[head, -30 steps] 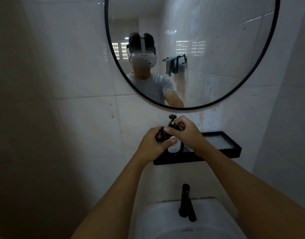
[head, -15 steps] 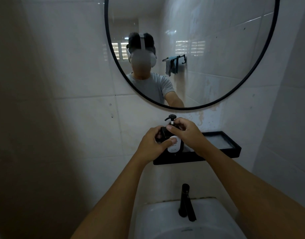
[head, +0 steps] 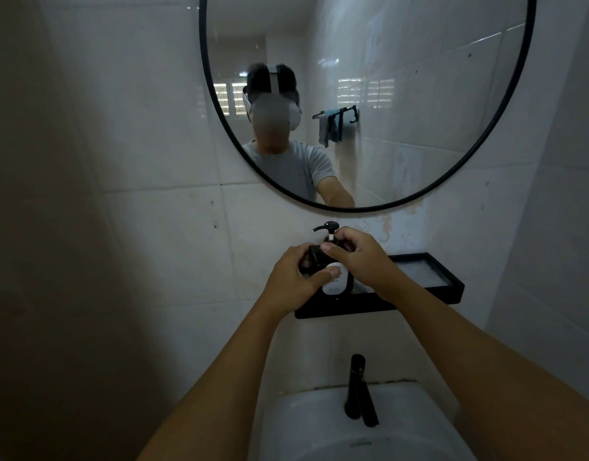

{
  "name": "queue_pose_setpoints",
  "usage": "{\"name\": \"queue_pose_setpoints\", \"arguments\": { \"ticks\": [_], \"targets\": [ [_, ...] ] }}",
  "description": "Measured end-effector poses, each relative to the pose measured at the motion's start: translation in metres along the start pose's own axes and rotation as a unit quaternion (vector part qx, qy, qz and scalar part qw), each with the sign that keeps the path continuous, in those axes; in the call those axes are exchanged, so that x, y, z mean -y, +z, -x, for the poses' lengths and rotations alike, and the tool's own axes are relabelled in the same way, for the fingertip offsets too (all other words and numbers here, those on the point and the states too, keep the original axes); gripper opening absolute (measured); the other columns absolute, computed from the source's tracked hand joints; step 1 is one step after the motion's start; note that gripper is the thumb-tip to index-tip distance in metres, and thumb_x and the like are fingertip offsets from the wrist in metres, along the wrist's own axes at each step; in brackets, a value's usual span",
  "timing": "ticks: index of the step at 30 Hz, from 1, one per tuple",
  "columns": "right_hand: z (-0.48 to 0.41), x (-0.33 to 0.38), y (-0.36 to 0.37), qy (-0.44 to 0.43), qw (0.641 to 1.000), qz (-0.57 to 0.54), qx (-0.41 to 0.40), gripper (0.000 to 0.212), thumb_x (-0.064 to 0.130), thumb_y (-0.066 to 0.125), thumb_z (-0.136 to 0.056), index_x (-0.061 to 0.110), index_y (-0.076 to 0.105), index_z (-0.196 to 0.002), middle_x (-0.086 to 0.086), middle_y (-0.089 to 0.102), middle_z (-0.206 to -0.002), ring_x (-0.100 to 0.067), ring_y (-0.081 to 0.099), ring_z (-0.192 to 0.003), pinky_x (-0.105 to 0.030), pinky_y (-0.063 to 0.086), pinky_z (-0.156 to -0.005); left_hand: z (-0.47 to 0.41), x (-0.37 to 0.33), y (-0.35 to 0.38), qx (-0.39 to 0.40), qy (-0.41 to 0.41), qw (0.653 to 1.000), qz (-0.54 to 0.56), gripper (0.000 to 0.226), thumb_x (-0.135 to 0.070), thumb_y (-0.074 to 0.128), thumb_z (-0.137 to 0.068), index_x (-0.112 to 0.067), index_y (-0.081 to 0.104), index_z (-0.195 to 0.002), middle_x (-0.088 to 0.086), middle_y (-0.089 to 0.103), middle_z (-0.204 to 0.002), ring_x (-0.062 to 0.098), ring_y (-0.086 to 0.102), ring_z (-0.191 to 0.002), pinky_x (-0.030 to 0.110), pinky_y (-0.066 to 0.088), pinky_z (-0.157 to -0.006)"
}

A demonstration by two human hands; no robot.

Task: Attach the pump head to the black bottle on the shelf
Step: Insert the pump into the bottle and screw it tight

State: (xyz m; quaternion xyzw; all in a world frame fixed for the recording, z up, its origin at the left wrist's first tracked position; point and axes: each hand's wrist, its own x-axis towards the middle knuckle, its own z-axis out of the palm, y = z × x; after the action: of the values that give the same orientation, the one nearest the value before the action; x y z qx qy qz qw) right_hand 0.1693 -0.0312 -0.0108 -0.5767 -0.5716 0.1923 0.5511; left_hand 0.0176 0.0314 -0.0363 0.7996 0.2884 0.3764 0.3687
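Observation:
A black bottle (head: 336,283) with a white label stands at the left end of a black wall shelf (head: 419,299). My left hand (head: 294,281) wraps around the bottle's left side, thumb across the label. The black pump head (head: 329,226) sits on top of the bottle, its spout pointing left. My right hand (head: 359,257) grips the pump's collar at the bottle's neck, just below the spout. The neck itself is hidden by my fingers.
A round black-framed mirror (head: 419,191) hangs right above the shelf. Below it a black tap (head: 358,387) rises from a white basin (head: 319,424). Tiled walls close in at left and right. The shelf's right part holds nothing I can make out.
The pump head has turned: its spout faced toward me a second ago and now points left. My right hand's fingers shifted around the collar. The bottle and left hand stayed put.

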Motion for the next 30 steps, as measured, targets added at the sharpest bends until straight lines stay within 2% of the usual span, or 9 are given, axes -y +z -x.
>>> {"name": "queue_pose_setpoints", "arguments": {
  "ticks": [4,12,16,18,23,27,30],
  "targets": [
    [-0.001,-0.001,0.002,-0.002,1.000,0.013,-0.010,0.017,0.025,0.068,-0.089,0.025,0.059,-0.075,0.018,0.060,-0.060,0.001,0.055,-0.062,-0.026,0.045,-0.070,0.000,-0.001,0.000,0.002,0.004,1.000,0.004,0.042,-0.037,0.077,-0.084,-0.022,0.063,-0.121,0.003,0.063,-0.115,0.019,0.062,-0.106,0.032,0.054,-0.092],
    [-0.003,0.001,0.002,0.006,1.000,0.028,-0.013,0.019,0.029,0.069,-0.087,0.021,0.056,-0.075,0.009,0.052,-0.066,-0.009,0.049,-0.065,-0.027,0.041,-0.068,0.000,0.000,-0.001,0.005,0.002,1.000,0.016,0.045,-0.036,0.078,-0.084,-0.019,0.064,-0.123,0.004,0.064,-0.117,0.022,0.062,-0.108,0.035,0.054,-0.094],
    [-0.003,0.002,0.000,0.000,1.000,0.015,-0.011,0.017,0.024,0.069,-0.088,0.022,0.059,-0.075,0.019,0.056,-0.056,0.002,0.051,-0.058,-0.017,0.042,-0.064,-0.001,0.000,-0.001,0.005,-0.002,1.000,0.019,0.045,-0.037,0.078,-0.083,-0.019,0.064,-0.122,0.004,0.063,-0.115,0.022,0.061,-0.106,0.033,0.054,-0.091],
    [-0.002,0.002,-0.001,-0.005,1.000,0.002,-0.003,0.014,0.020,0.069,-0.089,0.021,0.062,-0.077,0.023,0.060,-0.056,0.007,0.056,-0.058,-0.011,0.044,-0.063,-0.002,-0.001,-0.002,0.011,-0.002,1.000,0.022,0.045,-0.037,0.078,-0.083,-0.021,0.064,-0.122,0.002,0.064,-0.116,0.019,0.061,-0.106,0.029,0.053,-0.090],
    [0.000,0.005,-0.003,-0.007,1.000,-0.006,0.008,0.007,0.022,0.069,-0.089,0.024,0.066,-0.083,0.013,0.067,-0.071,0.006,0.063,-0.068,-0.014,0.049,-0.068,-0.004,-0.004,-0.012,0.059,-0.013,0.997,0.046,0.039,-0.033,0.075,-0.087,-0.031,0.064,-0.125,-0.002,0.067,-0.121,0.009,0.065,-0.110,0.028,0.055,-0.094],
    [0.001,0.005,-0.003,-0.006,1.000,-0.001,0.009,0.009,0.022,0.069,-0.089,0.025,0.065,-0.081,0.021,0.067,-0.065,0.006,0.062,-0.066,-0.014,0.050,-0.066,-0.005,-0.007,-0.019,0.095,-0.019,0.993,0.073,0.033,-0.018,0.073,-0.091,-0.028,0.065,-0.121,-0.016,0.072,-0.106,-0.016,0.068,-0.090,0.012,0.057,-0.075],
    [0.001,0.005,-0.003,-0.006,1.000,0.010,0.012,0.011,0.021,0.068,-0.090,0.024,0.064,-0.080,0.023,0.066,-0.062,0.006,0.061,-0.064,-0.013,0.048,-0.064,-0.006,-0.006,-0.018,0.084,-0.016,0.994,0.071,0.033,-0.014,0.074,-0.090,-0.025,0.064,-0.120,-0.017,0.071,-0.104,-0.019,0.068,-0.087,0.012,0.057,-0.072]
  ]
}}
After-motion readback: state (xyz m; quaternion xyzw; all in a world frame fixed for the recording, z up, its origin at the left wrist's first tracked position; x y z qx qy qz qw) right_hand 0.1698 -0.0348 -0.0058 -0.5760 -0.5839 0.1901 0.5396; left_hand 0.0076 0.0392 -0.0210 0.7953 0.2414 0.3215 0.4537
